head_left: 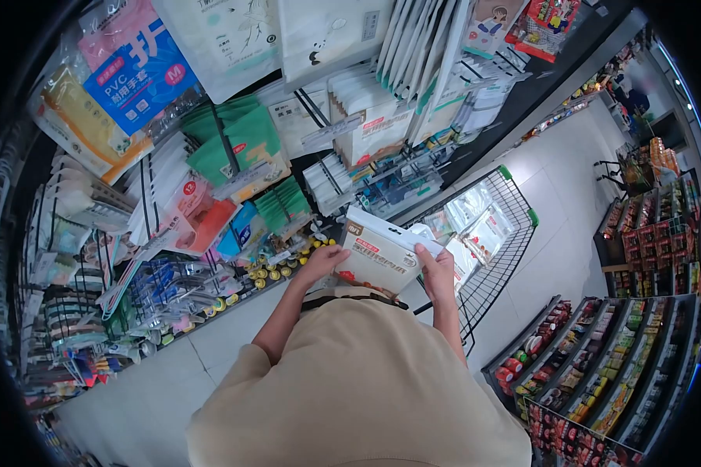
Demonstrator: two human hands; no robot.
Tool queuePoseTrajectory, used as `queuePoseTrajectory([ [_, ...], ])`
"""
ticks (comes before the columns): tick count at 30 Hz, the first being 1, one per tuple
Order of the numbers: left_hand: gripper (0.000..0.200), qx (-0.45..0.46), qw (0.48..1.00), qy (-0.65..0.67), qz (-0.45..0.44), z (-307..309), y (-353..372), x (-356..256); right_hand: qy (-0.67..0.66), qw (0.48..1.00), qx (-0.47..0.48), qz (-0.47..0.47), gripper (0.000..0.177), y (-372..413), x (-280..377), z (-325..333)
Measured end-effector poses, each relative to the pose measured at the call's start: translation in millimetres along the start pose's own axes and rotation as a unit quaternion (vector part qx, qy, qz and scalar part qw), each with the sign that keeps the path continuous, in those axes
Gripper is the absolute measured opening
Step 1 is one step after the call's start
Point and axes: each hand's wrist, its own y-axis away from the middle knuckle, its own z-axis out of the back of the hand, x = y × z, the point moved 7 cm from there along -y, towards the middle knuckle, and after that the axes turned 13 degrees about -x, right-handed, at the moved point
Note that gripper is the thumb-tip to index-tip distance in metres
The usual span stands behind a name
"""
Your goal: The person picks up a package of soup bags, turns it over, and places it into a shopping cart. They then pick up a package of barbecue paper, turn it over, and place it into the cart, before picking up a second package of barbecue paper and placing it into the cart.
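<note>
Both hands hold a white flat package [378, 253] in front of my waist. It has a hang slot in its top edge, brown printed characters and a red-orange picture low on its face. My left hand [323, 263] is closed on the package's left edge, and my right hand [436, 270] pinches its upper right side with the thumb on the front. Just past my right hand stands a black wire shopping cart [514, 229] with green corners. Several white packs [483, 226] lie inside it.
A shelf wall with hanging packs runs along the left and top, including blue-labelled PVC gloves [140, 78] and green packs [237, 144]. Tiered racks of packaged goods [600, 366] stand at lower right. Pale tiled floor [557, 163] stretches between them. A person [635, 97] is far off at upper right.
</note>
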Motion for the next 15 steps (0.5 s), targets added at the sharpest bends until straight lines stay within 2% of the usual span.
queuePoseTrajectory([
  [3,0.038,-0.003,1.000,0.012,-0.026,1.9,2.4,-10.5,0.011,1.000,-0.002,0.005,0.024,2.3,-2.4,-2.3],
  [5,0.037,0.015,1.000,0.005,-0.002,2.2,2.7,-8.1,0.009,1.000,0.003,-0.002,0.022,5.3,-2.1,-4.8],
  [15,0.037,0.024,0.999,0.035,-0.003,4.6,5.5,-13.0,0.019,1.000,-0.002,-0.006,0.020,8.7,-2.3,-11.1],
])
